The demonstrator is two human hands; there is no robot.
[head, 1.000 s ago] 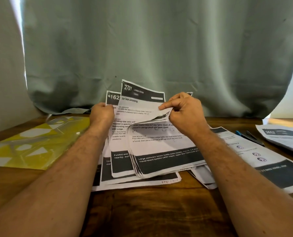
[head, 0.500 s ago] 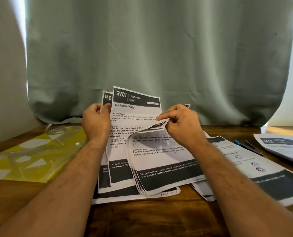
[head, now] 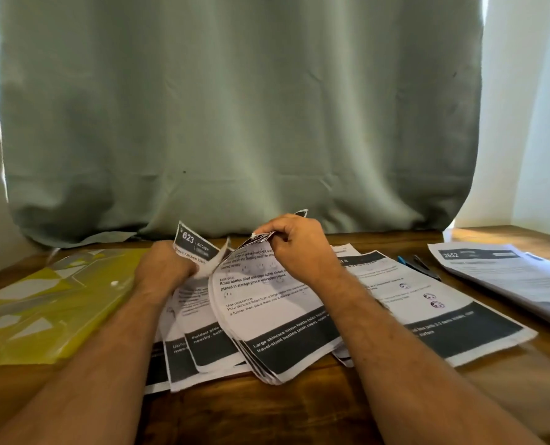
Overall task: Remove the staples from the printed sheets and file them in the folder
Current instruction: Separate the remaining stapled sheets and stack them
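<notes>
A thick stack of printed sheets [head: 267, 303] lies fanned on the wooden table [head: 267, 412] in front of me. My right hand [head: 299, 248] pinches the stack's raised, curled top corner. My left hand [head: 163, 268] is curled round a single printed sheet [head: 211, 266], which is blurred and bent down beside the stack. Under it lie more loose sheets [head: 190, 345], one headed 623 [head: 192, 242]. The yellow translucent folder [head: 42, 313] lies flat to the left of my left arm. No staple can be made out.
More printed sheets [head: 427, 303] spread out to the right of my right arm. A blue and black tool [head: 418, 266] lies beyond them. Another paper pile headed 2652 [head: 508, 274] sits at the far right. A green curtain [head: 235, 123] hangs behind the table.
The sheet headed 2701 that my left hand held upright has come down and to the left, uncovering the 623 sheet. My right hand keeps its pinch on the stack's corner.
</notes>
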